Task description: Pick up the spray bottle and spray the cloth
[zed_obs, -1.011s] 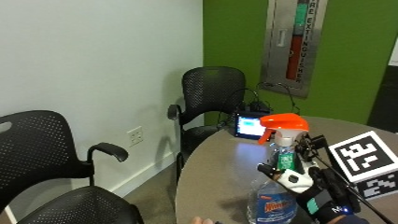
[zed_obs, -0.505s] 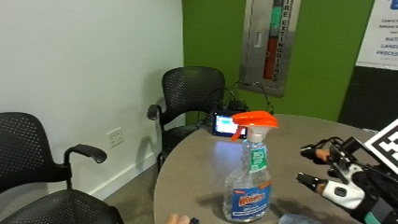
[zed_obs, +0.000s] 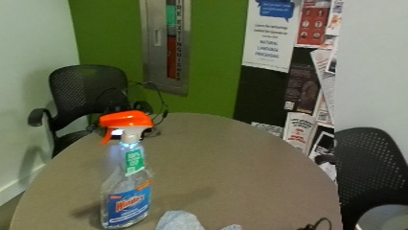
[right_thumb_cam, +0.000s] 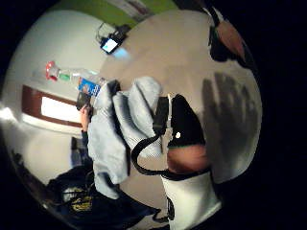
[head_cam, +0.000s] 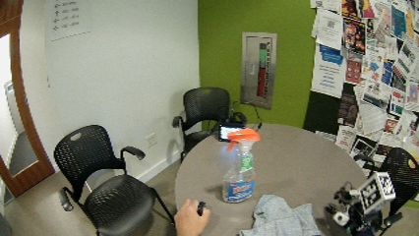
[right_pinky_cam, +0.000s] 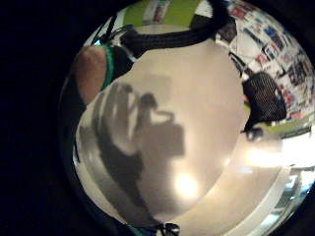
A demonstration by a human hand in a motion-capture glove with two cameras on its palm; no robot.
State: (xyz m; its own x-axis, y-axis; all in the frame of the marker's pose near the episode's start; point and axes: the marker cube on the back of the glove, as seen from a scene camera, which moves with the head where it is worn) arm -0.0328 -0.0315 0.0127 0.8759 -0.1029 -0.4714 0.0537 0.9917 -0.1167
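Low in the frame, my gloved right hand (head_cam: 359, 212) hangs over the near right edge of the round table (zed_obs: 255, 172), holding nothing, and I cannot tell whether its fingers are apart or together. Just left of it the crumpled grey cloth (head_cam: 278, 216) lies on the near edge, with my bare left hand (head_cam: 191, 219) at the rim farther left. Behind the cloth, centre frame, the spray bottle (head_cam: 239, 169) stands upright with its orange trigger head, and a small lit screen (head_cam: 231, 132) sits at the table's far side.
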